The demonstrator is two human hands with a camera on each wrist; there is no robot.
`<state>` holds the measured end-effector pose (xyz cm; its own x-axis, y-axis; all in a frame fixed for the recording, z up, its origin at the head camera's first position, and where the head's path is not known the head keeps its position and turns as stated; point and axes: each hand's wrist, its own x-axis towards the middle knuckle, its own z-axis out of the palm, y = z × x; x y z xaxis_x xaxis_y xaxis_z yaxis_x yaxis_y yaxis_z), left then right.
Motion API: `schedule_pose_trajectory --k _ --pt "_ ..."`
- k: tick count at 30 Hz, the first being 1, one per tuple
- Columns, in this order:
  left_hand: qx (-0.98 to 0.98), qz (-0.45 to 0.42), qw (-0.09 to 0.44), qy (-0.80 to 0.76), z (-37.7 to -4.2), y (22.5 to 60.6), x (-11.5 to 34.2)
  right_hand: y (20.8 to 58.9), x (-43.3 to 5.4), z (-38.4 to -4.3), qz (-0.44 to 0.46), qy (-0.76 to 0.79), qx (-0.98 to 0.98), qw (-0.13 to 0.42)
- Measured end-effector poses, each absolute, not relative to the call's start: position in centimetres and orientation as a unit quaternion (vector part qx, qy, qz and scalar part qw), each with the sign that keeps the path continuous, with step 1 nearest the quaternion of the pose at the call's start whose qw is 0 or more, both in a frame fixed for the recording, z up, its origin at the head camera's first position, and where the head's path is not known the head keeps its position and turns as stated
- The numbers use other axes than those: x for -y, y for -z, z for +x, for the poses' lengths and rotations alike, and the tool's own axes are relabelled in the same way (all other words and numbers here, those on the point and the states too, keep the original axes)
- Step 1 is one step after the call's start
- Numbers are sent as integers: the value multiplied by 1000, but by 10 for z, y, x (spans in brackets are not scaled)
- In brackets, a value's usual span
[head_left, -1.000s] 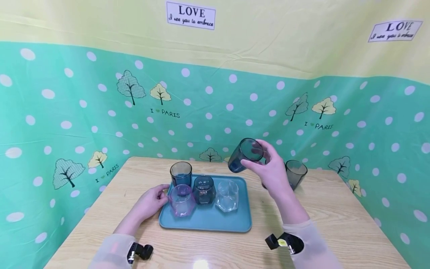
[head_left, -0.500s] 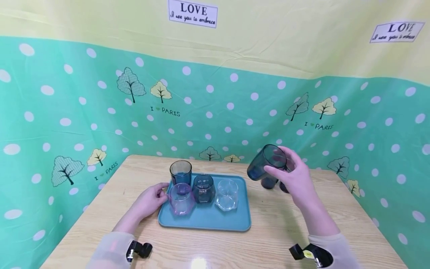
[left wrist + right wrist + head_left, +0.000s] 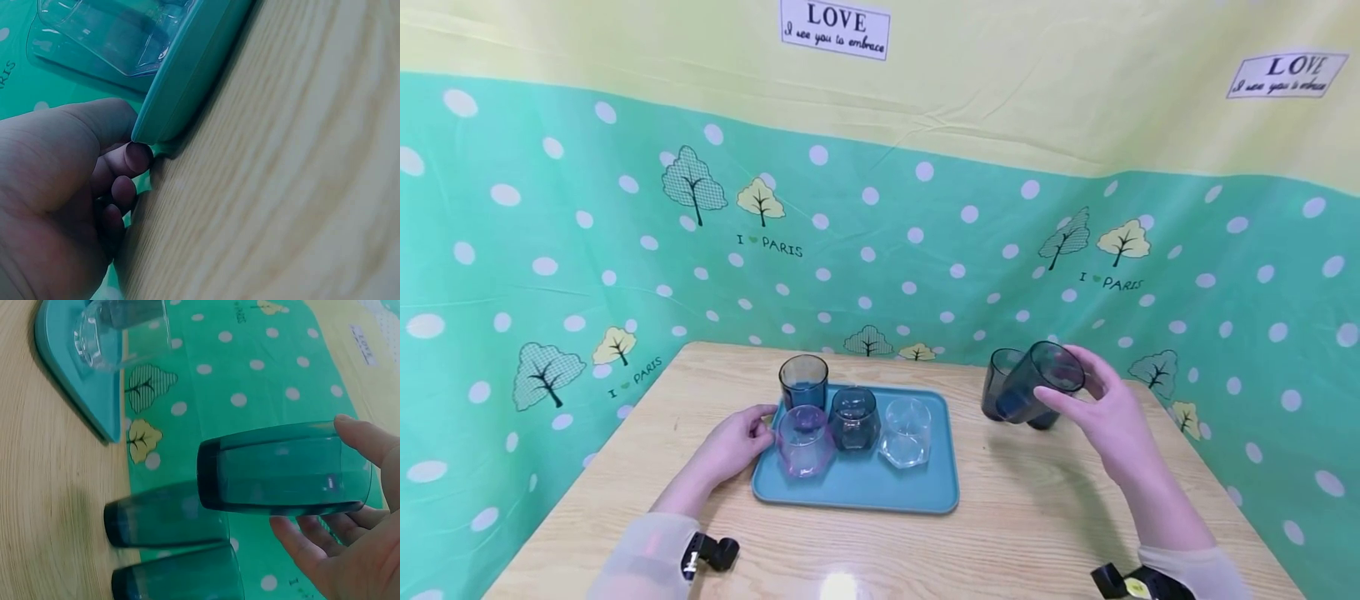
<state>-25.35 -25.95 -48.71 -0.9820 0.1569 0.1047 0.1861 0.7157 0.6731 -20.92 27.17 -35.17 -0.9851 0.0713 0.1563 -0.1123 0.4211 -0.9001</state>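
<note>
My right hand (image 3: 1112, 417) holds a dark blue-grey glass tumbler (image 3: 1037, 387) near its rim, tilted and raised above the table. Two similar dark tumblers stand behind it; one tumbler (image 3: 996, 385) is partly visible, the other mostly hidden in the head view. In the right wrist view the held glass (image 3: 281, 469) is apart from the standing tumbler (image 3: 169, 515). My left hand (image 3: 730, 446) grips the left edge of a blue tray (image 3: 887, 496), thumb at the rim. On it are a smoky tumbler (image 3: 803, 387), a purple glass (image 3: 805, 454), a dark faceted glass (image 3: 854, 421) and a clear glass (image 3: 905, 442).
The wooden table (image 3: 1000, 533) extends in front of the tray and to both sides. A green and yellow patterned cloth (image 3: 880, 225) hangs close behind the table's back edge and around its sides.
My right hand has carried the dark tumbler to the right and lower, away from the tray and in front of the standing tumblers. My left hand and the tray have stayed put.
</note>
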Motion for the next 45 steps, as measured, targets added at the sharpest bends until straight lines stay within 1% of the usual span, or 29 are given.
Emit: schedule_pose_trajectory --k 7,14,26,33,45 --pt "925 -99 24 365 -254 487 259 355 -293 -206 15 -490 867 90" --pt "926 -99 27 364 -253 487 259 354 -309 -207 9 -491 868 72" --pt "926 -94 24 365 -254 489 258 358 -338 -211 -14 -449 890 78" --pt "929 -92 23 358 -254 489 259 358 -351 -213 -12 -421 904 74" --pt "928 -94 23 359 -255 489 259 366 -370 -219 -58 -433 897 73"
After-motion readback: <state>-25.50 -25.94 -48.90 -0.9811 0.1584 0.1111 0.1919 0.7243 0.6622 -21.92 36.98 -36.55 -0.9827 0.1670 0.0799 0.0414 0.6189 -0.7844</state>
